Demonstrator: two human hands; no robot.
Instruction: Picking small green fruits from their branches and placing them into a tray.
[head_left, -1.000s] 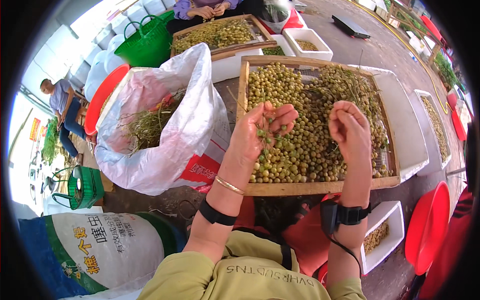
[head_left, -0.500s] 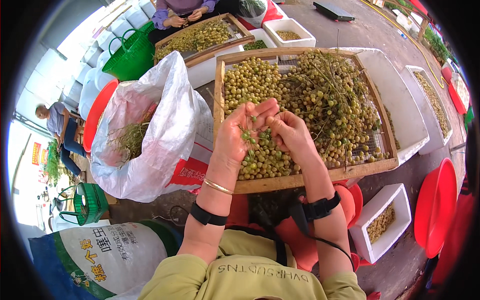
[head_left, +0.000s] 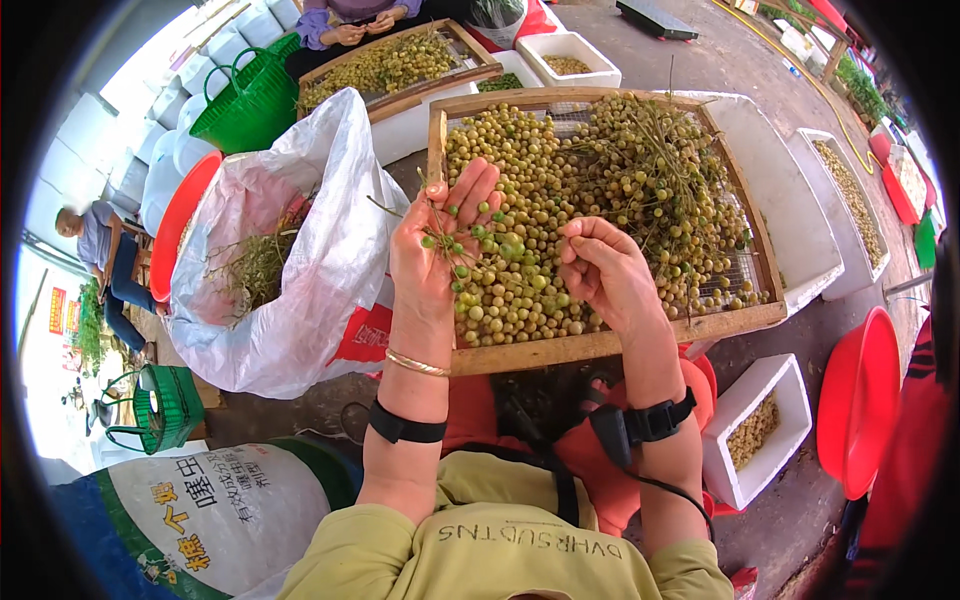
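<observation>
My left hand (head_left: 425,250) is palm up over the left part of a wood-framed mesh tray. Its thumb pins a thin sprig of small green berries (head_left: 462,243) against the fingers, and the stems stick out on both sides. My right hand (head_left: 612,275) hovers to the right, thumb and fingertips pinched together; whether anything sits between them I cannot make out. Below both hands, loose round yellow-green berries (head_left: 500,305) cover the tray's left side. Stemmed bunches of berries (head_left: 660,180) are heaped on its right side. The tray's wooden frame (head_left: 590,349) runs close to my wrists.
An open white woven sack (head_left: 240,350) with dry stems stands at left. White foam boxes (head_left: 797,425) and a red basin (head_left: 862,405) are at right. Across from me, a person's hands (head_left: 365,28) work over another tray (head_left: 440,85). Someone sits (head_left: 105,250) far left.
My hands have drawn apart: the left moved left with the sprig, and the right pulled away rightward. Previously the right fingers were at the sprig. The whole view has shifted slightly.
</observation>
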